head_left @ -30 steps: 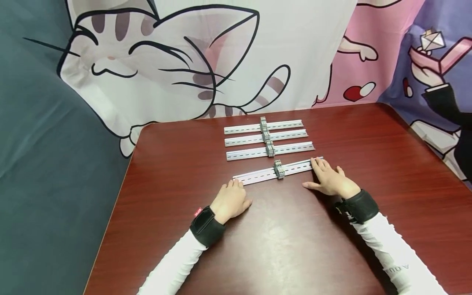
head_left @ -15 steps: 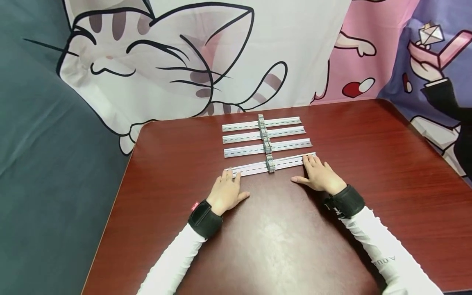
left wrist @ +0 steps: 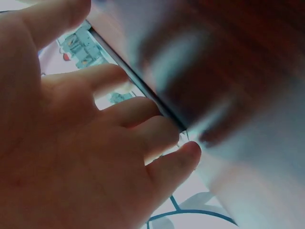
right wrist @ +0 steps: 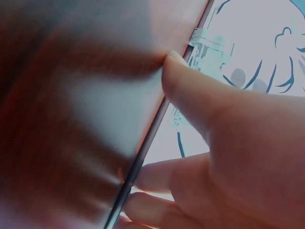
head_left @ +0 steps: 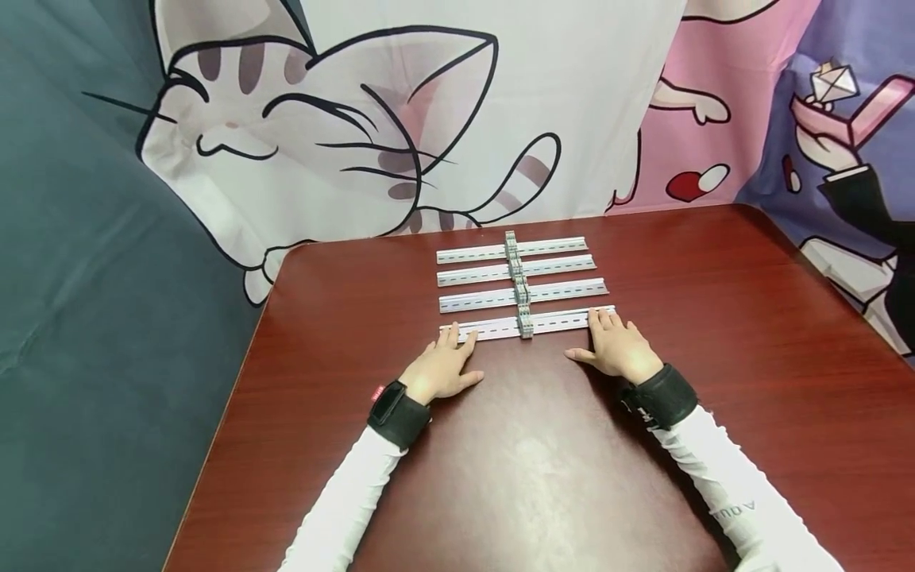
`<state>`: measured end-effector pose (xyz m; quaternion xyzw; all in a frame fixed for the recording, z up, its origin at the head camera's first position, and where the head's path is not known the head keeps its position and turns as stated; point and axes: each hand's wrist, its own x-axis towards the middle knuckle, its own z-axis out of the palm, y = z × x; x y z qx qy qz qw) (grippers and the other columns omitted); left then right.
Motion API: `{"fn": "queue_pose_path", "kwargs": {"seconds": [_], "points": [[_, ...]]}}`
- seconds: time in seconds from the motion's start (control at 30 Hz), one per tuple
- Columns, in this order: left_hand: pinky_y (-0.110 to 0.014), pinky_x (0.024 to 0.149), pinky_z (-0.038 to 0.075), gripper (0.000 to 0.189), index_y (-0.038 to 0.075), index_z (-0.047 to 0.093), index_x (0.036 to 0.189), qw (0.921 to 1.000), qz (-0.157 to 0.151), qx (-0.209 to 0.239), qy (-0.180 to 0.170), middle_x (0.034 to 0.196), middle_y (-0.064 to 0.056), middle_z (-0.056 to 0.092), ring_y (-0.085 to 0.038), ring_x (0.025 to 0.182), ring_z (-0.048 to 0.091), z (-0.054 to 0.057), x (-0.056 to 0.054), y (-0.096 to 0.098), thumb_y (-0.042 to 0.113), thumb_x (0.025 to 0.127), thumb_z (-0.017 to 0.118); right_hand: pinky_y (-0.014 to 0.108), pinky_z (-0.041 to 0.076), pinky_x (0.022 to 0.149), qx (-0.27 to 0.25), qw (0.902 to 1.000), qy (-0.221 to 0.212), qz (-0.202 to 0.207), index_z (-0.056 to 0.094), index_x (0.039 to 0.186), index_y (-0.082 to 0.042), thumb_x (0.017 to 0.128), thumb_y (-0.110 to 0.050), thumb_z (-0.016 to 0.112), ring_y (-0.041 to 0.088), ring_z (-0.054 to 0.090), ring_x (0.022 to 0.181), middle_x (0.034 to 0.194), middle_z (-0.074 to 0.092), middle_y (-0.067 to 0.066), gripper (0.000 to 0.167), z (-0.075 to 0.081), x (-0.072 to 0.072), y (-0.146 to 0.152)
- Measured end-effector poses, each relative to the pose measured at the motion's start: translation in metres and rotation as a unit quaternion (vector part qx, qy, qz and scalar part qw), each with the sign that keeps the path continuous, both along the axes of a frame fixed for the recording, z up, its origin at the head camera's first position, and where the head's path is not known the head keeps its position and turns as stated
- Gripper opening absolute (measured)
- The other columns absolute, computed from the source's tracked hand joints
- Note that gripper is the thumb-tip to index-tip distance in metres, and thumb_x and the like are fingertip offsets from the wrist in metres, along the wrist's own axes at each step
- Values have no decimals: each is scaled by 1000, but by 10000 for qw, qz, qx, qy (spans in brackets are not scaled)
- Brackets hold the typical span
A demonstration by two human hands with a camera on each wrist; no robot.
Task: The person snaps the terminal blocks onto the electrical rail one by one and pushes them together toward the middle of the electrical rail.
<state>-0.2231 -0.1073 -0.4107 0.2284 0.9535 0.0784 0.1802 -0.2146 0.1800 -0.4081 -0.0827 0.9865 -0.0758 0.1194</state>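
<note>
Your two hands bracket the nearest metal rail (head_left: pixel 526 324) on the red-brown table (head_left: pixel 715 334): your left hand (head_left: pixel 440 370) lies flat with straight fingers touching the rail's left end, and your right hand (head_left: pixel 616 348) lies the same way at its right end, thumb spread toward the middle. Neither hand grips anything; both are relaxed and wide, fingertips pressing at the rail's near edge, a hold that looks suited to squaring the strip against its neighbours rather than lifting it. The rail sits as the front row of four, just in front of three more rails (head_left: pixel 522 271) laid parallel and close together. Each rail carries a small grey terminal block (head_left: pixel 525 324) clipped near its middle, and the blocks line up in a near-straight column running away from you. The wrist views are blurred, showing only fingers along a thin metal edge. No box, tray or other container appears on the table; behind it hangs a cartoon cat cloth (head_left: pixel 400 119).
</note>
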Motion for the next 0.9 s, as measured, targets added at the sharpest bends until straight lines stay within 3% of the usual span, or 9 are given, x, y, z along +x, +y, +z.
{"fn": "queue_pose_path", "kwargs": {"seconds": [0.27,0.57,0.9], "points": [[-51,115,26,68,10,28,152,9987,-5,-201,476,156,-27,20,-39,145,22,20,-16,-4,44,97,51,62,26,109,-7,9998,206,13,25,144,15,94,-48,54,49,28,138,148,30,36,85,16,-15,-6],[-52,114,28,68,10,27,152,9987,83,-316,401,156,-27,20,-41,145,23,11,-11,-5,44,97,49,63,23,111,72,9996,-250,59,20,146,14,95,-48,51,49,24,140,150,25,35,86,11,-17,-7],[-52,114,28,68,11,26,153,9988,88,-313,379,156,-27,19,-40,145,22,12,-13,-5,45,98,49,64,21,111,35,9997,-240,-18,18,147,12,96,-49,48,48,20,142,152,21,34,86,11,-21,-7]]}}
